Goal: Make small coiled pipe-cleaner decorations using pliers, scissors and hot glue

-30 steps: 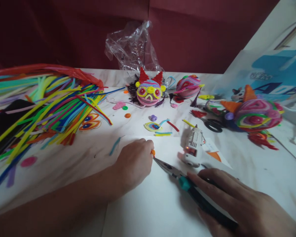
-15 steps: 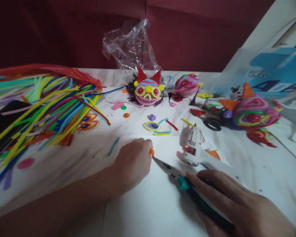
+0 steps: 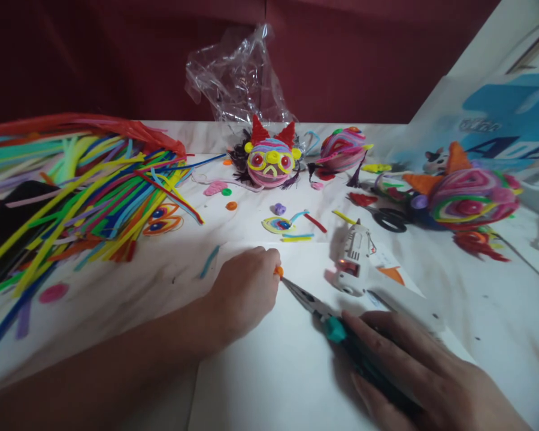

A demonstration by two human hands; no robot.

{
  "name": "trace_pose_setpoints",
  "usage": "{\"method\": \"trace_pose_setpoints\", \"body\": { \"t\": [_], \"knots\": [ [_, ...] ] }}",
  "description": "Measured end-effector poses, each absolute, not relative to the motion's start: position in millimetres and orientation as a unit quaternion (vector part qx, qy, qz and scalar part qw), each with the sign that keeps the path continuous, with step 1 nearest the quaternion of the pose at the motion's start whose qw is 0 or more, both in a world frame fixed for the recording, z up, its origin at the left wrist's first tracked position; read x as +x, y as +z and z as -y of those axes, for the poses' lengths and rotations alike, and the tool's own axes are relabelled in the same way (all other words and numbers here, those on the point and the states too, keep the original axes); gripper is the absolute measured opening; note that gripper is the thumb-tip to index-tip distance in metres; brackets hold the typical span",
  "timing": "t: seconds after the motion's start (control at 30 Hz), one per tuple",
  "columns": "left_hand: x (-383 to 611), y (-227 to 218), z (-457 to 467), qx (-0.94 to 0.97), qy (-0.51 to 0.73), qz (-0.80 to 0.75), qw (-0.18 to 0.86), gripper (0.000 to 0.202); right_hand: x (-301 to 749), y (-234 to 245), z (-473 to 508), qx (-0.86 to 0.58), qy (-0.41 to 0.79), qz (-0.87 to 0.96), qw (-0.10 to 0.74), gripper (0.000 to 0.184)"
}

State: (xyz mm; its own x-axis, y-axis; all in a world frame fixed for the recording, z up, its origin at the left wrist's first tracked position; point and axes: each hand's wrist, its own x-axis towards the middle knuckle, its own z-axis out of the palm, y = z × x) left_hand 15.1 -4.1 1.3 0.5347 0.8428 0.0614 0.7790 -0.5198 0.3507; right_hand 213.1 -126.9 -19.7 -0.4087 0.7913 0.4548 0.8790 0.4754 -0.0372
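Note:
My left hand (image 3: pixel 248 291) is closed, its fingertips pinching a small orange pipe cleaner coil (image 3: pixel 279 272) above a white sheet of paper (image 3: pixel 251 377). My right hand (image 3: pixel 424 365) is wrapped round long-nose pliers (image 3: pixel 336 330) with dark and teal handles. The tips of the pliers meet the orange coil beside my left fingers; whether they grip it is too small to tell. Just beyond the pliers lies a white glue gun (image 3: pixel 356 263) with a lit orange light. Past my left hand are a yellow and blue pipe cleaner eye (image 3: pixel 278 224) and a purple coil (image 3: pixel 279 209).
Loose pipe cleaners (image 3: pixel 103 197) heap up on the left. At the back stand a horned ball head (image 3: pixel 272 164), a second wound ball (image 3: pixel 344 149) and a crumpled clear bag (image 3: pixel 240 78). On the right are scissors (image 3: pixel 390 220) and a ball with orange horns (image 3: pixel 474 200).
The view has shifted slightly, so the things on the table appear a little displaced. Both hands keep their hold, with the pliers' tips still at the orange coil.

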Motion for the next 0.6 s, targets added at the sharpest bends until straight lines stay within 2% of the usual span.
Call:
{"method": "trace_pose_setpoints", "body": {
  "t": [0.23, 0.6],
  "knots": [
    [14.0, 1.7, 4.4, 0.867, 0.110, -0.465, 0.145, 0.011, 212.2, -11.1, 129.0, -0.500, -0.074, 0.837, 0.211, 0.038],
    [13.7, 1.7, 4.9, 0.868, 0.111, -0.463, 0.139, 0.011, 214.4, -17.7, 128.8, -0.490, -0.102, 0.839, 0.215, 0.040]
  ]
}}
